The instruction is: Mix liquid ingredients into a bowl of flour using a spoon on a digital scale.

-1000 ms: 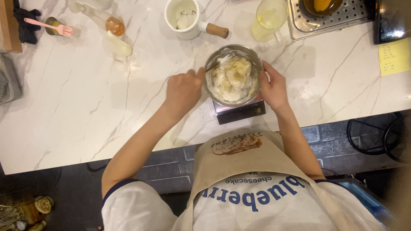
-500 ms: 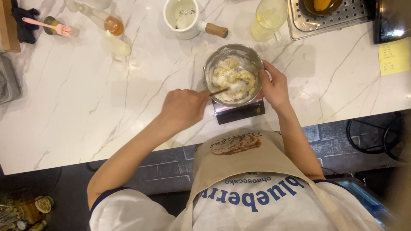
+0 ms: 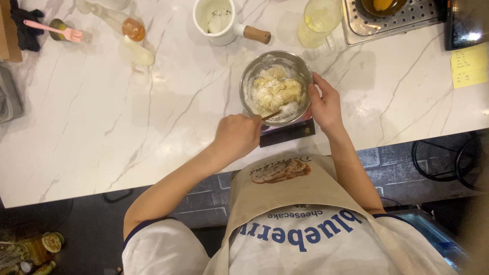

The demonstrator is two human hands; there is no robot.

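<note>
While our left hand closes its grip on a thin stirring stick dipping into pale dough, our right hand clasps the metal bowl beside it, steadying it on the tabletop.

You're in a kitchen: marble counter, metal mixing bowl between your hands, drain tray beyond them.

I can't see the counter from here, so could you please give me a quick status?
Left hand gripping a stirring stick in the dough. Right hand steadying the metal bowl on the scale. Nothing blocking.
</note>
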